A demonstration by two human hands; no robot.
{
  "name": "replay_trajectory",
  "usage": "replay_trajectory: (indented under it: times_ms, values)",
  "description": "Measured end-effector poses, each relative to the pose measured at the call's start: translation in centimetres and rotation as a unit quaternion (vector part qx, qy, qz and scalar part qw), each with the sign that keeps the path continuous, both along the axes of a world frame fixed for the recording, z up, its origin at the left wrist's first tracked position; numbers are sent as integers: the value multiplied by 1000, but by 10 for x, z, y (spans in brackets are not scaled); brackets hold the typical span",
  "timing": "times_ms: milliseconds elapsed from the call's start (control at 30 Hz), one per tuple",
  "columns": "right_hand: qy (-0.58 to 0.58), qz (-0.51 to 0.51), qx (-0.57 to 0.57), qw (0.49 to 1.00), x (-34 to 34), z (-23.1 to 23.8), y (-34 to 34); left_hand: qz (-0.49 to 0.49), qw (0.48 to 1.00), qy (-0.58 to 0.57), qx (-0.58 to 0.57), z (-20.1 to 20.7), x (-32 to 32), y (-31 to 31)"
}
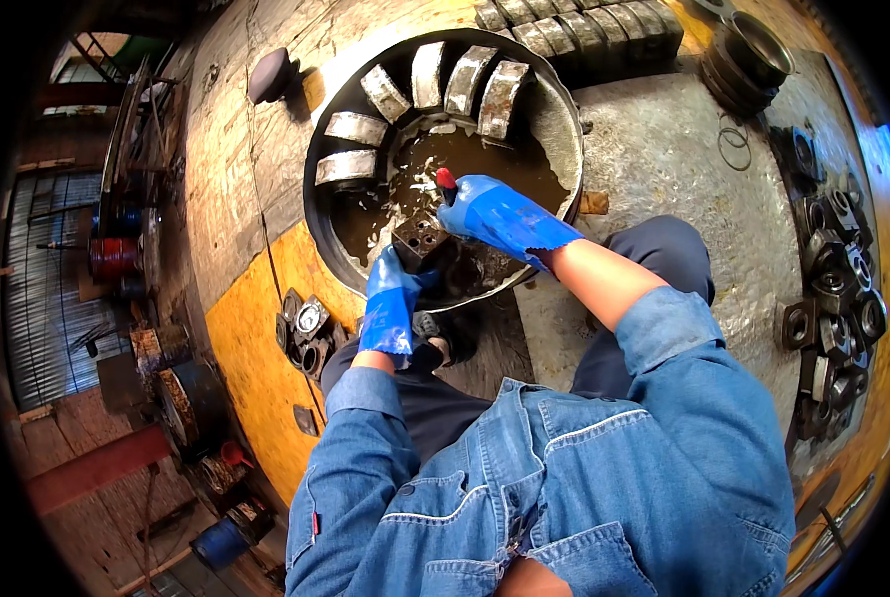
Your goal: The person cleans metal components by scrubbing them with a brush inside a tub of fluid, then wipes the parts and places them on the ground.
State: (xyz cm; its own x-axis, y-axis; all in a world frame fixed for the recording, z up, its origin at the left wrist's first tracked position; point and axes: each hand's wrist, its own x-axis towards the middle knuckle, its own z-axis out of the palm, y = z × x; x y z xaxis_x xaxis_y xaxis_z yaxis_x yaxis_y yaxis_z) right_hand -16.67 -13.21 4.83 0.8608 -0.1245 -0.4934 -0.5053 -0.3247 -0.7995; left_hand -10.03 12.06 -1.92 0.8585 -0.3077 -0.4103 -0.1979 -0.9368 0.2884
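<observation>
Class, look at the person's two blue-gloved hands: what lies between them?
In the head view, a dark metal block with round holes lies between the blue-gloved left hand and blue-gloved right hand.

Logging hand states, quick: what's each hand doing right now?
Left hand: gripping a dark metal block with holes.
Right hand: closed around a red handle.

Gloves (499, 211) bright blue; handle (446, 179) red; block (421, 242) dark grey; liquid (477, 157) brown; shirt (664, 497) denim-blue, white stitching (599, 430).

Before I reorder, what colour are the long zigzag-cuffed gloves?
Both gloves are blue, clearest in the head view.
</observation>
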Motion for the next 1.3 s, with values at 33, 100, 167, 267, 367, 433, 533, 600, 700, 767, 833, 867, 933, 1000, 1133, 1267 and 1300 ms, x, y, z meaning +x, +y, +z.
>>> replay_trajectory:
  times_ms: [33, 100, 167, 267, 367, 433, 533, 600, 700, 767, 833, 867, 933, 1000, 1133, 1267, 1300]
  values:
    - [-8, 6, -25, 1000, -3, -1, -3, 2, 1000, 7, 3, 2, 0, -1]
    - [15, -19, -31, 999, -3, 1, -14, 8, 1000, 12, -16, 6, -1, -3]
    - [61, -24, -68, 996, 0, -5, -27, 16, 999, 19, -36, 9, -2, -4]
    - [116, -46, -151, 981, 12, -52, -41, -5, 999, -18, -51, -7, 4, 2]
    - [41, 22, -227, 973, -1, -68, -31, -9, 999, -28, -20, -12, 7, 8]
    - [39, -30, -78, 996, -3, -62, -32, 0, 999, -11, -40, -13, 8, 11]
    - [-81, -132, 166, 974, -18, -35, -32, 5, 999, -1, -35, -8, 3, 6]
    - [-97, -149, 99, 979, -27, -20, -20, 2, 999, -13, -41, -1, 1, 4]
    - [-68, -90, 92, 989, -18, -37, -23, -2, 999, -16, -51, 5, -2, 0]
    - [-139, -36, 157, 977, -23, -53, -33, 16, 1000, 12, -20, 18, -5, -13]
    - [-35, -17, 24, 999, -4, -63, -38, 5, 1000, 2, -18, 19, -5, -15]
    - [16, -25, -60, 998, 0, -59, -37, 2, 1000, -4, -15, 20, -5, -11]
    - [105, -33, -139, 984, 5, -53, -36, 1, 1000, -26, -10, 6, -1, 6]
    - [70, -61, -168, 981, 4, -77, -38, -9, 999, -31, -2, 4, 3, 2]
    - [90, 0, -191, 977, 8, -92, -41, -12, 1000, -21, 12, -3, 8, 2]
    - [-14, -125, 124, 984, -11, -33, -38, -18, 999, -26, -13, 6, 1, -3]
    - [-66, -116, 125, 983, -21, -9, -32, -8, 1000, -14, -18, 8, 0, -1]
